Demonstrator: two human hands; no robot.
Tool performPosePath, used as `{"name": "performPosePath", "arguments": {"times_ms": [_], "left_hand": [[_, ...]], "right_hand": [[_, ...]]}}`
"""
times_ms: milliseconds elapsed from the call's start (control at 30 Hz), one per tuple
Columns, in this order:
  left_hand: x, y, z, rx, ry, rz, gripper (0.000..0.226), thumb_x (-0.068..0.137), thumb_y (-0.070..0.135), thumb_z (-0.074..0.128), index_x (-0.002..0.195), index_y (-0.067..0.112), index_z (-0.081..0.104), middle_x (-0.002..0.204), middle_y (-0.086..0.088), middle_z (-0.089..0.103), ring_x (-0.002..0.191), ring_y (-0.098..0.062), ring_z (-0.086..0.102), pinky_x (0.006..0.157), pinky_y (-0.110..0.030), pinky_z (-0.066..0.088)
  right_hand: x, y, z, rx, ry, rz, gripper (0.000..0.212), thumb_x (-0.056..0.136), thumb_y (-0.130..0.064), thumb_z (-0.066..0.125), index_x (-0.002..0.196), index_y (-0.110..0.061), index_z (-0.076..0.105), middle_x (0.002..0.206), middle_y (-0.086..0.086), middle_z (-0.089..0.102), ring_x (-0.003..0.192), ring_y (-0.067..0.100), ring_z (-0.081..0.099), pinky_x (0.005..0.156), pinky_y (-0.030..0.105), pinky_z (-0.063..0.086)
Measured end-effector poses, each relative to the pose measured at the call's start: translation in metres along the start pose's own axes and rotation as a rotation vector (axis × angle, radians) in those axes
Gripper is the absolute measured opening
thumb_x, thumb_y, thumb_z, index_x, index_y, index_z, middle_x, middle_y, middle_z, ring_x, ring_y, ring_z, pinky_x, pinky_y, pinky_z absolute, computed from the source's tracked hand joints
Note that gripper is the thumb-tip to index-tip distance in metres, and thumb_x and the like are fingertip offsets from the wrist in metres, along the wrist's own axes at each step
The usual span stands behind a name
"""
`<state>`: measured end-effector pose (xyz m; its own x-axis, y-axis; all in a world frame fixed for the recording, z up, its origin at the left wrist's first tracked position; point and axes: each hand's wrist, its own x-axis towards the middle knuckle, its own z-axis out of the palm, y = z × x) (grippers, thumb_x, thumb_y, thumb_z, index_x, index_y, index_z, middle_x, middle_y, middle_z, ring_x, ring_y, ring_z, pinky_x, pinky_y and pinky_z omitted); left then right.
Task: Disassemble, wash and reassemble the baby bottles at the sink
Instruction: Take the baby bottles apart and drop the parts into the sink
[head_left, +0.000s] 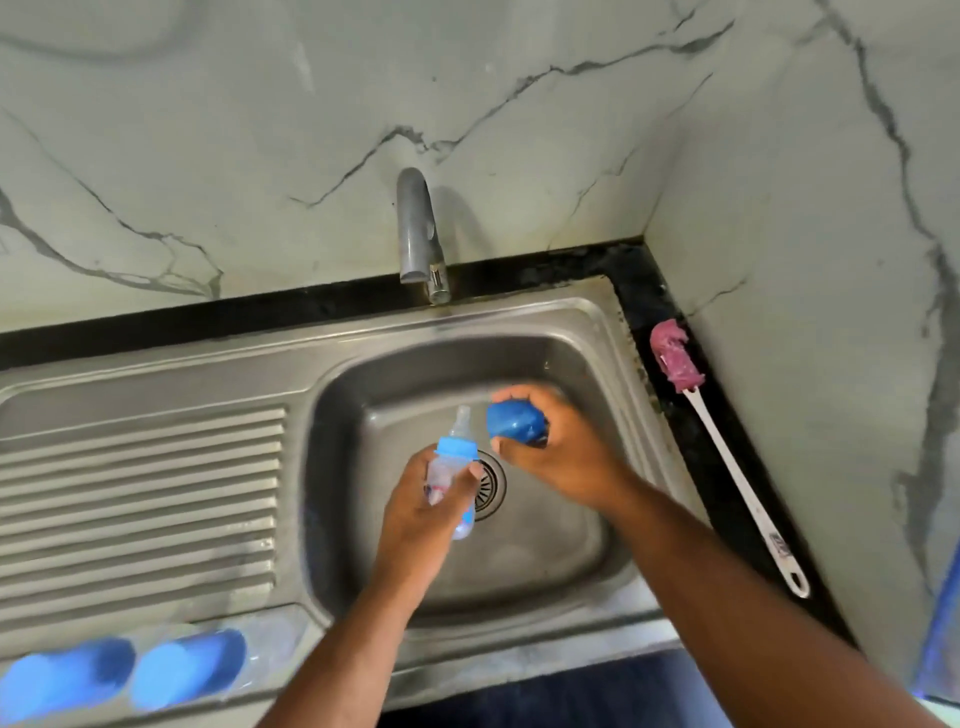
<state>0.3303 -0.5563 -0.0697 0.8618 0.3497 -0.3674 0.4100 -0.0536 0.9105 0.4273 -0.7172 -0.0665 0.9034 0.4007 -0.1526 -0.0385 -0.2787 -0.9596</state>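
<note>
Where the ribbed steel draining board (140, 483) reaches its near left corner, two clear baby bottles with blue caps lie on their sides: the first lying bottle (67, 678) at the very corner and the second lying bottle (189, 665) just beside it to the right. Both are blurred, so finer details cannot be told.

To the right of the board is the deep steel sink basin (561, 545), with a round metal drain (493, 488) in the middle of its floor. At the far edge of the sink a grey metal tap (418, 234) stands and bends toward the basin.

Over the basin, near the drain, the left hand (415, 514) grips a small clear plastic baby bottle (447, 483). The fingers and the thumb are curled round its body, and the bottle is tilted with its top pointing away from the person. A light blue screw ring (457, 448) and a clear teat (461, 420) sit on this top.

Just beside the teat, to the right, the right hand (561, 452) holds a dark blue dome-shaped plastic cap (514, 422), with its fingers and thumb curled round it. The cap is apart from the bottle.

On the narrow black worktop strip (644, 301) along the right edge of the sink lies a bottle brush with a pink sponge head and a long white handle (678, 366), its head toward the far right corner.
</note>
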Motion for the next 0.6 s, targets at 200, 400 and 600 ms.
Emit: {"name": "performPosePath", "arguments": {"times_ms": [200,400,600], "left_hand": [[0.036,-0.073,0.013,0.349,-0.013,-0.018,0.035,0.088,0.027,0.073,0.112,0.047,0.057,0.102,0.021,0.067,0.090,0.003,0.064,0.072,-0.010,0.046],[0.053,-0.116,0.009,0.593,-0.071,0.033,0.055,0.087,0.040,0.072,0.137,0.037,0.050,0.121,0.017,0.059,0.095,-0.001,0.059,0.076,-0.006,0.043],[0.039,-0.108,0.008,0.701,-0.018,0.144,0.057,0.084,0.048,0.070,0.136,0.044,0.047,0.116,0.018,0.058,0.097,-0.005,0.061,0.084,-0.028,0.055]], "right_hand": [[0.015,0.097,0.035,-0.360,-0.103,0.251,0.049,0.078,-0.024,0.086,0.115,-0.026,0.053,0.098,-0.005,0.066,0.078,0.002,0.061,0.064,0.008,0.044],[0.019,0.135,0.033,-0.656,-0.264,0.251,0.050,0.078,-0.029,0.085,0.119,-0.037,0.057,0.108,-0.006,0.052,0.093,0.010,0.052,0.077,0.017,0.040],[0.009,0.125,0.022,-0.815,-0.378,0.292,0.050,0.081,-0.038,0.083,0.123,-0.040,0.056,0.113,-0.009,0.056,0.095,0.011,0.055,0.081,0.024,0.044]]}}
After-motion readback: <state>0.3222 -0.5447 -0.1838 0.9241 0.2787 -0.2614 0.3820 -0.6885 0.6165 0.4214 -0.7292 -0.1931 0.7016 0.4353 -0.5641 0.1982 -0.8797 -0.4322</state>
